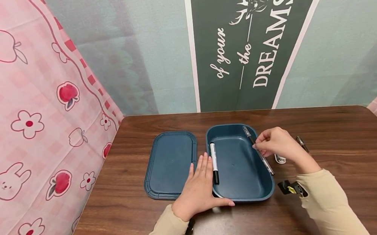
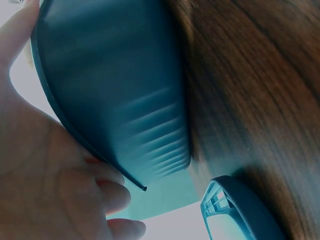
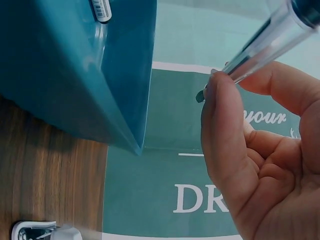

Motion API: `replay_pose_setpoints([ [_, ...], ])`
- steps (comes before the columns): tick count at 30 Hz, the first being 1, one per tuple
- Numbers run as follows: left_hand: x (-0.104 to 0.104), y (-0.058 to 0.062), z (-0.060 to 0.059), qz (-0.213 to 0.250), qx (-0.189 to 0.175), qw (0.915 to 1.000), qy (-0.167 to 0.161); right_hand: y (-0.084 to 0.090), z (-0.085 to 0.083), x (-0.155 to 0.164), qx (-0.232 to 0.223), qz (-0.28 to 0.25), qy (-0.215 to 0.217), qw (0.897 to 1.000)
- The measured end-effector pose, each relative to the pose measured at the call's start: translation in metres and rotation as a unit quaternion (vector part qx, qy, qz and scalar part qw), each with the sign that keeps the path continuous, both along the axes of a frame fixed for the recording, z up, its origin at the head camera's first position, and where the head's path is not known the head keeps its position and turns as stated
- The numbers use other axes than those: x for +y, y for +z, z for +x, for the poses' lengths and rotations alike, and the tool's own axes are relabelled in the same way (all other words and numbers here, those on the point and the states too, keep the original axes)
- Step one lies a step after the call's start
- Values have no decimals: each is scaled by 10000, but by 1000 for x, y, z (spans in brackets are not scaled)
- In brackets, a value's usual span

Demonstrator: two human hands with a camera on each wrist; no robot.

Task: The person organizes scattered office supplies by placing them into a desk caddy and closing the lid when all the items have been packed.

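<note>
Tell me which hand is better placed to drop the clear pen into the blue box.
Right. The right hand already pinches the clear plastic pen over the right rim of the dark blue plastic box. The left hand lies flat against the box's left side beside the black-capped white marker.

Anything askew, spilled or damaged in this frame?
Nothing spilled or broken. The dark blue plastic box sits open, its matching lid flat beside it. The clear ballpoint pen lies slanted over the box's rim, pinched by the right hand.

Left hand (image 1: 198,186) lies flat, fingers straight; right hand (image 1: 277,145) pinches, fingers curled.
</note>
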State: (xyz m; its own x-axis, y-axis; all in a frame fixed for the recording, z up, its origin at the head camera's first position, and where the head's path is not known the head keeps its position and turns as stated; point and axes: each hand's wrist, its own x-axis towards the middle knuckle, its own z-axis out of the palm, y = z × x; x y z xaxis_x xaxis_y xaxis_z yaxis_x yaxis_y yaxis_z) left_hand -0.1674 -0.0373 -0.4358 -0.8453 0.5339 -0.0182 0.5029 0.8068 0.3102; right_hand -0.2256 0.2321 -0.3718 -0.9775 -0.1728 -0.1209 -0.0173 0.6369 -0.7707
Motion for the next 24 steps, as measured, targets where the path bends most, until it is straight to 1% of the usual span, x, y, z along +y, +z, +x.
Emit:
replay_pose_setpoints([
  [6,0,-1,-1,-6,3,10000,4,-1,-1,-7,-94,-4,-27,10000],
  [12,0,-1,-1,-41,17,10000,22,1,-3,-13,-37,68,26,10000],
  [21,0,1,-1,-68,-11,10000,23,0,-7,-22,62,-63,268,9996],
  [24,0,1,-1,-91,-18,10000,11,-2,-8,-27,25,-71,316,9995],
])
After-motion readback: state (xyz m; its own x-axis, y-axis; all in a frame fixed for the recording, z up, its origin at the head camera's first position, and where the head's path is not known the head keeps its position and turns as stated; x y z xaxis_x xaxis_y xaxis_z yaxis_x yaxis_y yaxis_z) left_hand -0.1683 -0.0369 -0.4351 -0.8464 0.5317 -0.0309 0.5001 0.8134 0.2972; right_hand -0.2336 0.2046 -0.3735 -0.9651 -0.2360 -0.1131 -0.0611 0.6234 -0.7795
